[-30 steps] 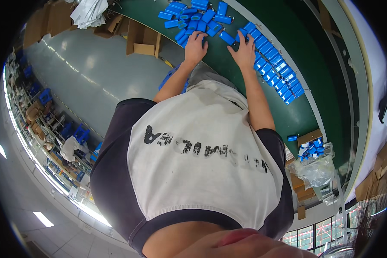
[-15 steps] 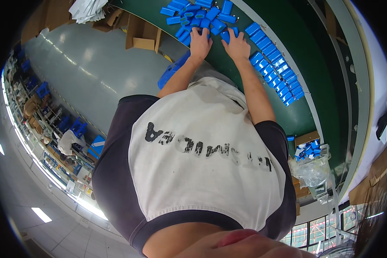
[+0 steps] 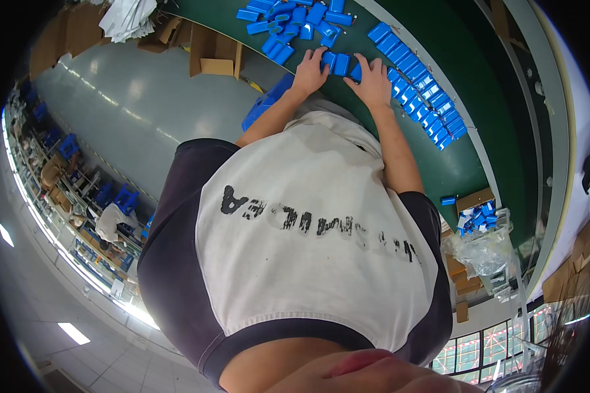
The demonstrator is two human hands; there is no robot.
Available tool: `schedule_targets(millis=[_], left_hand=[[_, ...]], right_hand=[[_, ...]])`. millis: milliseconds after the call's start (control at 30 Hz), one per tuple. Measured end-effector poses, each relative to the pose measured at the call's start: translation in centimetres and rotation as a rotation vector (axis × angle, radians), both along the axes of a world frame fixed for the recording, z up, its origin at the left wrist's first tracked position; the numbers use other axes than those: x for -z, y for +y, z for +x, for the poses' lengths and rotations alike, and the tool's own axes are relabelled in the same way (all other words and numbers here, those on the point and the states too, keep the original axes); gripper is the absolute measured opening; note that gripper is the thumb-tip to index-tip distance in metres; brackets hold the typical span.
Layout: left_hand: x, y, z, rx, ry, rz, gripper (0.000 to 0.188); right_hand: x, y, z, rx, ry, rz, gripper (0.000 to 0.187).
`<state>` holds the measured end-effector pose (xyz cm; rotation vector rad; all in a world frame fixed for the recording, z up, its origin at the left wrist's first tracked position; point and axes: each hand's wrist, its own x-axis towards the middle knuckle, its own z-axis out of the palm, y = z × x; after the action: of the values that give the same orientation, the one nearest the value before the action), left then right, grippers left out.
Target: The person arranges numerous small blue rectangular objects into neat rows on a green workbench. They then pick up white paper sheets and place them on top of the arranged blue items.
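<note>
Several blue shrink-wrapped battery packs lie side by side between my hands on the green worktop (image 3: 432, 167). My left hand (image 3: 311, 72) has its fingers curled against the left end of this short row, at a blue battery pack (image 3: 328, 61). Another battery pack (image 3: 341, 64) shows bare in the middle. At the right end, my right hand (image 3: 375, 84) closes its fingers on a battery pack (image 3: 356, 71), partly covering it. To the right of that hand, battery packs (image 3: 410, 63) stand in a neat double row.
A loose heap of blue battery packs (image 3: 295, 23) lies beyond my left hand. Nearer on the right is a cardboard box (image 3: 475, 199) of small blue pieces beside a clear plastic bag (image 3: 482, 252). A blue crate (image 3: 265, 103) and an open carton (image 3: 215, 52) stand left of the worktop.
Both hands have drawn back from the heap toward me, the right one also moving right. Several packs now sit in a short row between them, apart from the heap.
</note>
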<state>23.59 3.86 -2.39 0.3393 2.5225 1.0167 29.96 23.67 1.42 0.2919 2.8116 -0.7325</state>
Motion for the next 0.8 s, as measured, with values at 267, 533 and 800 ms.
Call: schedule_targets(millis=[267, 533, 800], left_hand=[[0.1, 4.3, 0.1, 0.111, 0.084, 0.260, 0.057], [-1.0, 5.5, -2.2, 0.261, 0.191, 0.258, 0.045], [-1.8, 2.6, -5.5, 0.141, 0.370, -0.120, 0.035]], right_hand=[[0.4, 0.4, -0.2, 0.048, 0.014, 0.082, 0.071], [1.3, 2.6, 0.2, 0.098, 0.183, -0.016, 0.061], [1.2, 1.8, 0.0, 0.037, 0.281, -0.098, 0.050]])
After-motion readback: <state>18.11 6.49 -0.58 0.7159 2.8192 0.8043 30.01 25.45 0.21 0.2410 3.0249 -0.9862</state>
